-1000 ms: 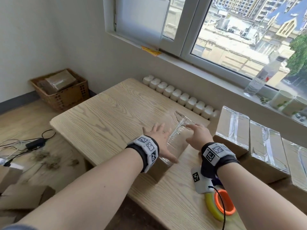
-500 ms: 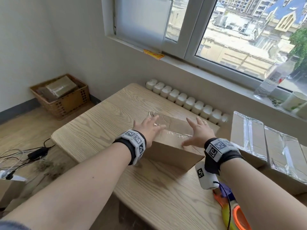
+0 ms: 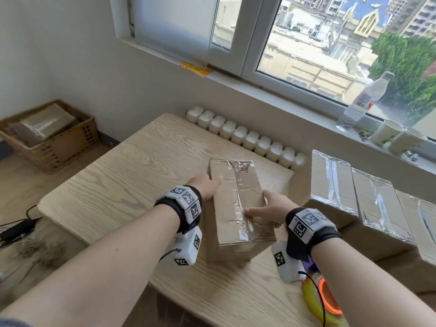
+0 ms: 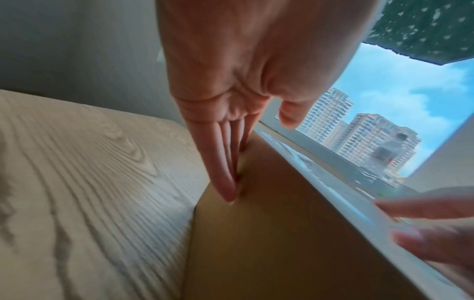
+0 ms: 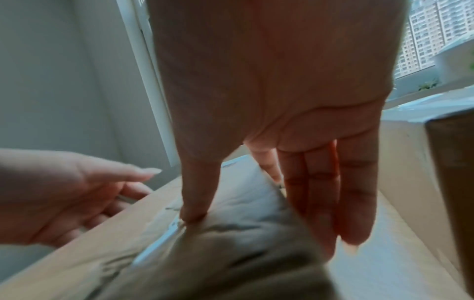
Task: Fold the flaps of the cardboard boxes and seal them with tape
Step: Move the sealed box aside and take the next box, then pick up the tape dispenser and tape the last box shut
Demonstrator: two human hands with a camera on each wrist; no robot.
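Observation:
A brown cardboard box (image 3: 236,204) with its flaps folded down and clear tape along the top seam sits lengthwise between my hands on the wooden table (image 3: 118,185), its near end slightly raised. My left hand (image 3: 207,185) presses straight fingers (image 4: 220,162) flat against the box's left side (image 4: 269,233). My right hand (image 3: 269,211) lays its thumb on the taped top (image 5: 231,233), and its straight fingers (image 5: 320,192) run down the right side. A yellow and orange tape roll (image 3: 323,300) lies near the table's front right edge.
Several taped boxes (image 3: 332,182) stand in a row at the right. White bottles (image 3: 240,135) line the table's far edge. A water bottle (image 3: 363,100) and cups (image 3: 387,133) are on the sill. A basket (image 3: 54,147) sits on the floor at the left.
The box has been turned from lying crosswise to pointing away from me. Both hands have moved from its top to its long sides.

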